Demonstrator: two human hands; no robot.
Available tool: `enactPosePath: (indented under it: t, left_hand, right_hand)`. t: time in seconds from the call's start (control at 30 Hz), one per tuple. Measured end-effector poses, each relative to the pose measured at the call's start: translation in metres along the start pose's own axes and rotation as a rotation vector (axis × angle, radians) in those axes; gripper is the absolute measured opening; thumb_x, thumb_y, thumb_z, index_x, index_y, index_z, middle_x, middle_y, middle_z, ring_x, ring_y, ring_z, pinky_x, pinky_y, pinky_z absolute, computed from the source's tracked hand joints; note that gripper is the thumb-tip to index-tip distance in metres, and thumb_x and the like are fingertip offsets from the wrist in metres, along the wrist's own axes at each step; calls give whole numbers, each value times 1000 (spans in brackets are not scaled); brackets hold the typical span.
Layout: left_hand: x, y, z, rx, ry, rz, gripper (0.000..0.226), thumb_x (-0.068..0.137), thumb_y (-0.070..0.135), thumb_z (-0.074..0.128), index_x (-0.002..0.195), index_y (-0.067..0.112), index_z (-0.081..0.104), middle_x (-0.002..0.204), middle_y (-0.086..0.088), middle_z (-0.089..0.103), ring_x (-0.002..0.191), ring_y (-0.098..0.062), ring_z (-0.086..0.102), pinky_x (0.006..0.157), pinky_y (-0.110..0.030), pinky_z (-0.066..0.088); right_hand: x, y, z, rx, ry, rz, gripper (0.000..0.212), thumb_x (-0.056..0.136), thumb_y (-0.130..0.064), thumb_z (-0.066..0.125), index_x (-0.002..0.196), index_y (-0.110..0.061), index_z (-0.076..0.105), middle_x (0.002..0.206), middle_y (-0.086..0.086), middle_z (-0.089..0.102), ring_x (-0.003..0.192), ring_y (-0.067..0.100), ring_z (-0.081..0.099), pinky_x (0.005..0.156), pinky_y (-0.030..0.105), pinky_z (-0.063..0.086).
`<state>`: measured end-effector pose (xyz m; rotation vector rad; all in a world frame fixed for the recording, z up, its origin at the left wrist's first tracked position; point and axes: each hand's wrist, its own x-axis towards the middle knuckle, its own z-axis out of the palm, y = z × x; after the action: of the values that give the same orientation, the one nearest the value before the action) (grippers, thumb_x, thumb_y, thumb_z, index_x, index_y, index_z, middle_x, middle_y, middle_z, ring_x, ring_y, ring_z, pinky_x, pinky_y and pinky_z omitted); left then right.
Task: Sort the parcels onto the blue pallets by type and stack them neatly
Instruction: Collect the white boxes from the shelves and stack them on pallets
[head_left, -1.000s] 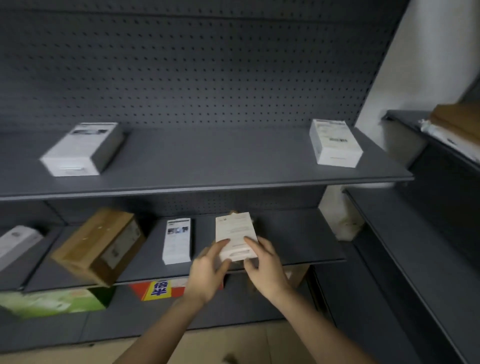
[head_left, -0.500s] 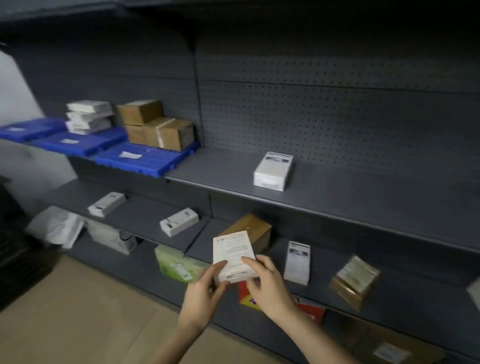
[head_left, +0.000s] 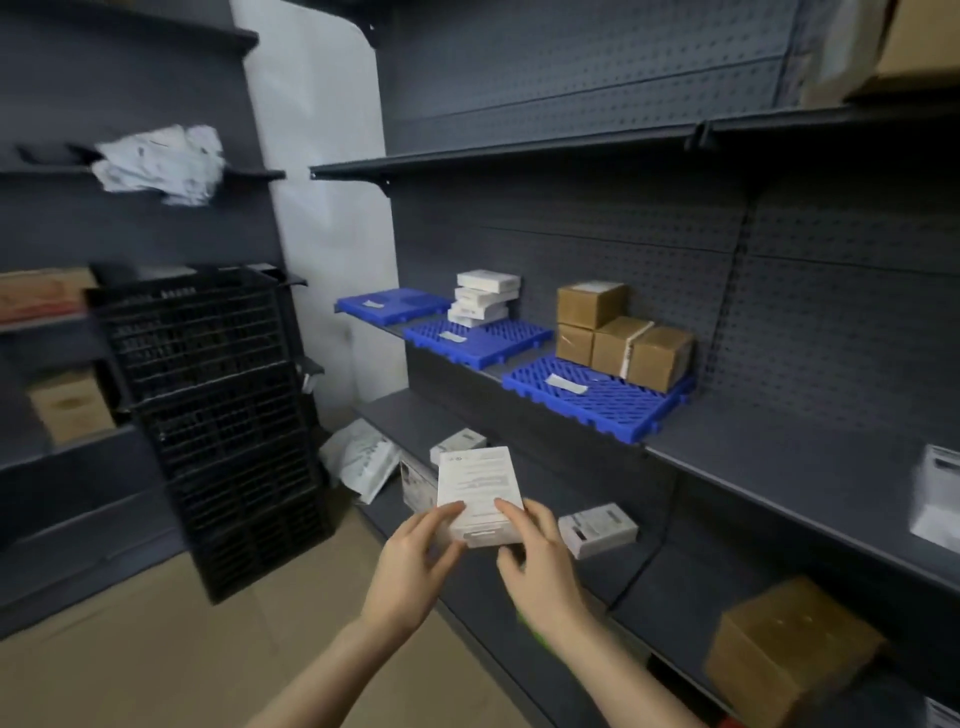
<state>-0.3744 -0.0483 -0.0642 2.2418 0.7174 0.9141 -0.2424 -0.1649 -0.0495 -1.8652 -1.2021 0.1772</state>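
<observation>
White box (head_left: 480, 493) sat pinched between left grip (head_left: 410, 566) and right grip (head_left: 545, 571) — shallow hold, might slip; crooked white stack (head_left: 483, 299) mid-frame might topple.

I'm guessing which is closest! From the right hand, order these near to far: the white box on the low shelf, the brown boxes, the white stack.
1. White box, low shelf, just right of the right hand.
2. Brown boxes, on the near blue pallet, higher up.
3. White stack, next pallet along, farthest back.
</observation>
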Motion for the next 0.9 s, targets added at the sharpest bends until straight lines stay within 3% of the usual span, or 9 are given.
enactPosePath:
  t: [0.2,0.3,0.43,0.6,0.77,0.9]
  left_hand:
    - [83,-51,-34,39,65,50,39,87,26,67,122,39,56,116,22,57,91,8,53,77,-9,41]
    - [141,-78,-43,74,79,96,39,88,31,65,125,37,55,122,20,56,106,6,52,87,-17,45]
    - [234,-104,-51,100,97,131,40,89,31,63,127,37,53,125,16,55,108,1,52,89,-21,47]
    - [364,-116,-62,122,67,189,40,90,33,61,129,37,52,125,16,55,103,1,54,88,-27,50]
    - [465,-137,-53,81,29,232,42,89,32,62,129,35,53,130,13,56,113,-5,54,93,-32,50]
    - [541,-157,-32,50,-29,285,41,89,35,62,129,37,52,124,13,59,105,-8,58,87,-30,49]
  right_hand:
    - [95,-15,47,66,30,-82,53,88,-7,55,136,-30,46,138,-19,28,116,-8,38,89,-3,27]
    - [157,-11,64,76,54,-120,53,90,-7,54,136,-31,45,139,-19,26,117,-9,35,86,-8,24]
    - [252,-12,73,116,105,-172,51,90,-3,54,134,-27,48,132,-17,29,117,-3,38,97,8,38]
    - [373,-11,67,76,216,-204,47,90,-9,56,133,-26,51,136,-7,35,122,8,43,101,20,39]
    - [458,-1,61,-7,236,-181,45,93,-18,54,136,-28,46,139,-9,32,121,7,43,94,15,35]
    - [520,16,60,-66,288,-137,46,94,-21,54,138,-30,43,140,-9,34,115,11,48,91,25,45]
